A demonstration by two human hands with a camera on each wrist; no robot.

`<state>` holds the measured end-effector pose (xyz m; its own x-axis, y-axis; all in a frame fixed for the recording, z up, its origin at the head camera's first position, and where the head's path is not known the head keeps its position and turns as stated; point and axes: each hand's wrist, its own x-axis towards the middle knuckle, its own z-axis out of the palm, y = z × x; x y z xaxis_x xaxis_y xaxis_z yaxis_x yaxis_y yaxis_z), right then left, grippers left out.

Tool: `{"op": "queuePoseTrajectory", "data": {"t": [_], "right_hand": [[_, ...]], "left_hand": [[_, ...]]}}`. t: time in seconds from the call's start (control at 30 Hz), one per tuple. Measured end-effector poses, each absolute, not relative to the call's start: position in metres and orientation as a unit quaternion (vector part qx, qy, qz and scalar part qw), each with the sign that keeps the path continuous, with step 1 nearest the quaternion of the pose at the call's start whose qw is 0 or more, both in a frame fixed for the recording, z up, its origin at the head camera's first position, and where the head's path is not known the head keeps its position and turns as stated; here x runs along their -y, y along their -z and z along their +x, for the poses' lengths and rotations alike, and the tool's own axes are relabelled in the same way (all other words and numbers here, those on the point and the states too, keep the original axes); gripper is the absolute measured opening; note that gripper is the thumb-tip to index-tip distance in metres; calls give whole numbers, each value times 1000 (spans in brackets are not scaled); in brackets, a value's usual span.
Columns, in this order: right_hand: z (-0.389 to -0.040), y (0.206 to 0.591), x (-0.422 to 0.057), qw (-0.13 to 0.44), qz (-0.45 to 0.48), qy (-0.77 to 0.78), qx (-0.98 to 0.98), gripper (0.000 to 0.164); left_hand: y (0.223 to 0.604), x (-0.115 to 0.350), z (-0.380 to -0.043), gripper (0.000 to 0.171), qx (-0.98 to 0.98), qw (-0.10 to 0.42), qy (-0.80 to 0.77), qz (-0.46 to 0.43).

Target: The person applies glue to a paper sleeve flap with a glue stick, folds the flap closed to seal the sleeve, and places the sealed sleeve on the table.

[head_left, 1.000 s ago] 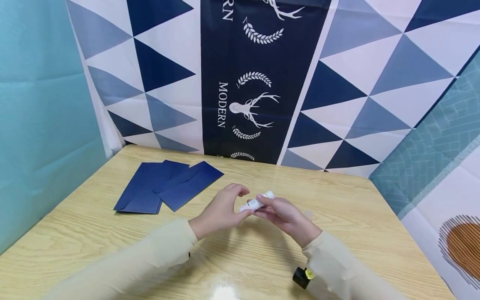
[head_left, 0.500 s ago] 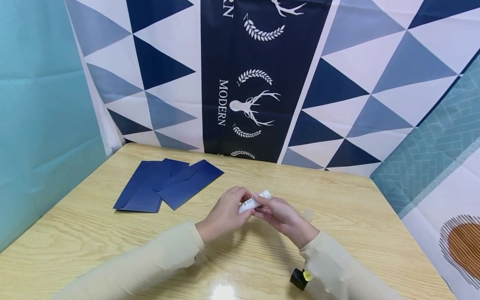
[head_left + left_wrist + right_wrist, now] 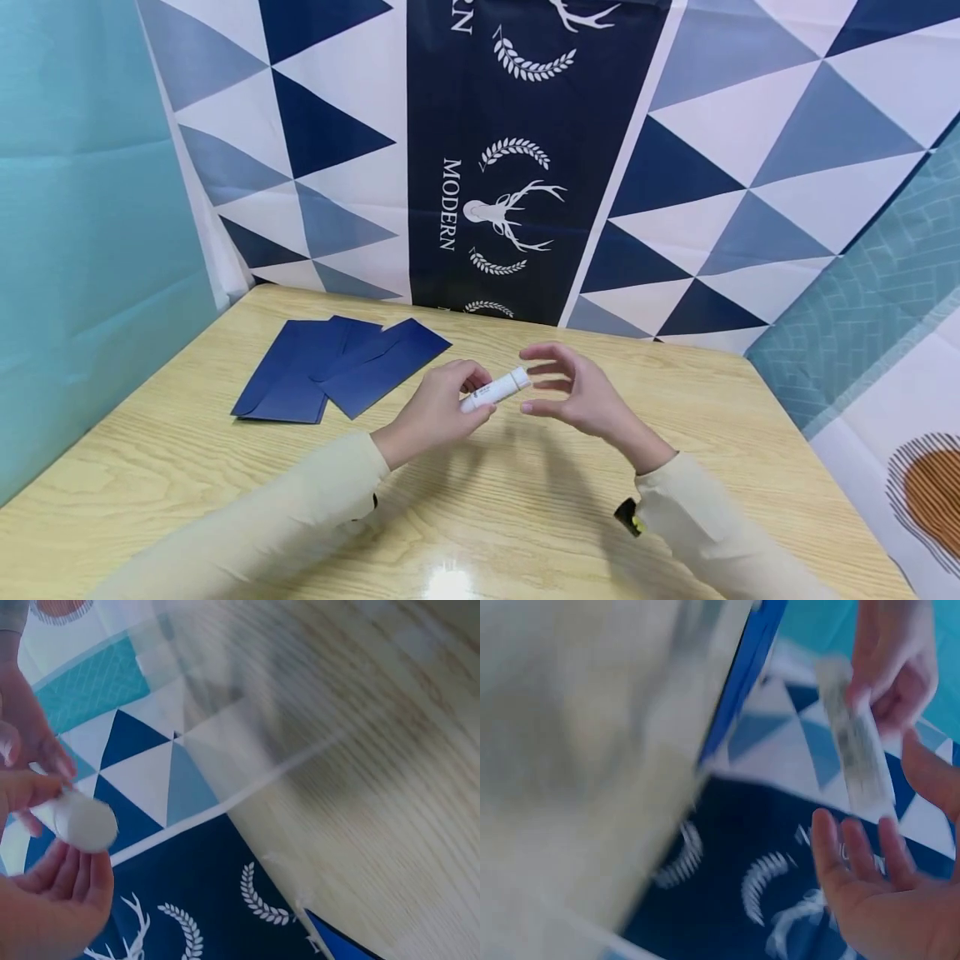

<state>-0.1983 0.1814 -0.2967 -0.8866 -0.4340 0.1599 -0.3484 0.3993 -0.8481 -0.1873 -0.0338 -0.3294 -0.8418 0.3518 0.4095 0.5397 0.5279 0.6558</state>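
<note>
A white glue stick with small dark print is held in the air over the table, its capped end tilted up to the right. My left hand grips its lower end between thumb and fingers. The left wrist view faces its round white end. Close to the capped end, my right hand has its fingers spread and loosely curved. In the right wrist view, a narrow gap shows between the right fingertips and the blurred tube.
Several dark blue envelopes lie overlapping on the wooden table at the back left. Behind the table hangs a patterned cloth, with a teal sheet on the left side.
The right hand has let go of the glue stick and moved off to the right, fingers opening. The left hand has kept hold of the stick and shifted slightly left with it.
</note>
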Motion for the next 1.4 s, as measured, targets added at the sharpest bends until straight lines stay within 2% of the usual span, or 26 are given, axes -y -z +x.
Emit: {"op": "queuePoseTrajectory", "data": {"t": [0.1, 0.27, 0.37, 0.47, 0.7, 0.93, 1.1, 1.3, 1.4], "right_hand": [[-201, 286, -184, -22, -300, 412, -860, 55], [-201, 276, -186, -36, -382, 326, -864, 40], [-200, 274, -185, -33, -407, 304, -861, 32], [-200, 276, -184, -25, -409, 308, -859, 27], [-200, 279, -182, 6, -402, 335, -852, 32], [-201, 278, -181, 26, -396, 358, -845, 29], [-199, 279, -179, 28, -370, 360, -856, 24], [-195, 281, -176, 40, -297, 369, -880, 19], [-195, 282, -174, 60, -261, 393, -880, 19]], "left_hand": [[328, 38, -191, 21, 861, 92, 419, -274], [325, 41, -193, 19, 846, 20, 455, -278], [326, 43, -192, 19, 840, -9, 469, -274], [328, 45, -192, 20, 837, -11, 473, -276], [329, 47, -194, 21, 819, -33, 496, -286], [329, 49, -194, 23, 809, -68, 510, -283], [330, 49, -193, 23, 813, -44, 504, -290], [331, 48, -189, 21, 829, 64, 455, -318], [330, 47, -187, 20, 838, 86, 437, -316]]}}
